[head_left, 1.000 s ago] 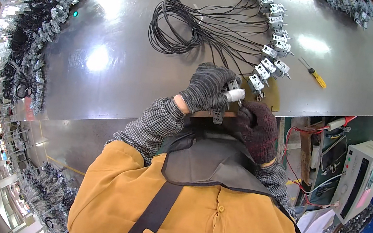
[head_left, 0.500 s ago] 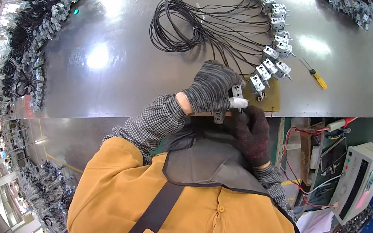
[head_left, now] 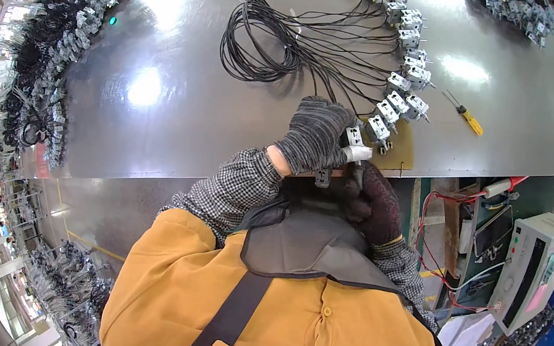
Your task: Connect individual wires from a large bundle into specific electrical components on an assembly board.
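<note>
In a grey striped glove, my left hand (head_left: 317, 132) is closed round a small silver motor (head_left: 353, 136) at the table's front edge. White tape or cloth (head_left: 357, 153) wraps a fingertip beside it. My right hand (head_left: 374, 200), in a dark red-black glove, is just below the edge with curled fingers close to the motor; what they hold, if anything, is hidden. Another metal part (head_left: 323, 177) hangs under my left hand. Several similar motors (head_left: 393, 108) stand in a curved row beyond, their black cables (head_left: 261, 42) running left into a coiled bundle.
A yellow-handled screwdriver (head_left: 470, 120) lies on the metal table (head_left: 156, 119). Large heaps of cabled motors (head_left: 60, 40) line its left edge, with another pile (head_left: 519, 16) far right. A white instrument box (head_left: 533, 272) with red leads (head_left: 429, 231) stands at the right.
My right hand has dropped slightly, its fingers more curled. My left hand stays on the motor, shifted very little.
</note>
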A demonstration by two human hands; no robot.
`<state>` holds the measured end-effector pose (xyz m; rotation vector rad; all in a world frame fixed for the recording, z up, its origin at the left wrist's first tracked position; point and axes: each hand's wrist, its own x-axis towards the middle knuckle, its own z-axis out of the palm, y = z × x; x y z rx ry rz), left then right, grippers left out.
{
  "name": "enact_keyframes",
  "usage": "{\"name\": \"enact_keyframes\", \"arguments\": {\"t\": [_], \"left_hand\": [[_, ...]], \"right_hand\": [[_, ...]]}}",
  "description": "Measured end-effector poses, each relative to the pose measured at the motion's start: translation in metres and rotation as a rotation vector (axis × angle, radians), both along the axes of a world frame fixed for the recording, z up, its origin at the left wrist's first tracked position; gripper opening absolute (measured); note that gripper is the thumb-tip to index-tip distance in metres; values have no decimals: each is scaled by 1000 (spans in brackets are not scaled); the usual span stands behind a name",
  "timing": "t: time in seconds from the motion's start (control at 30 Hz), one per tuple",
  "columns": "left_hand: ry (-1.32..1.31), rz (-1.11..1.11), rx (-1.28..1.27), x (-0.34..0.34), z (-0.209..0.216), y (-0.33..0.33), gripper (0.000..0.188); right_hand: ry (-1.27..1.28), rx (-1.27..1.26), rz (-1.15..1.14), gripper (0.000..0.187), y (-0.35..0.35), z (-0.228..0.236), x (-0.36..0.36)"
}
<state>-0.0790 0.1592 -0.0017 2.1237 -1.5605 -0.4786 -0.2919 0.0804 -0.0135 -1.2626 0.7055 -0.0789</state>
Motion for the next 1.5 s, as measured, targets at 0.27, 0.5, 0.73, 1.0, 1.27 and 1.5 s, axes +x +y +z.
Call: {"name": "enact_keyframes", "arguments": {"t": [0.27,0.5,0.73,1.0,1.27,1.5], "left_hand": [[-63,42,68,-2,2,-1,57],[70,131,-93,-12,-1,18,70],[-62,49,53,-9,9,32,60],[22,-99,-49,18,-8,21,57],[188,-147,33,26,3,9,62],[207,-159,34,28,2,5,65]], "right_hand": [[-76,-1128,-12,32,2,-2,9],[-117,458,-250,36,-7,-30,-5],[-313,-863,230,36,-23,-42,-5],[-89,-386,-91,30,-29,8,21],[-73,-447,-30,21,-6,6,5],[-202,-1150,29,34,8,-9,13]]}}
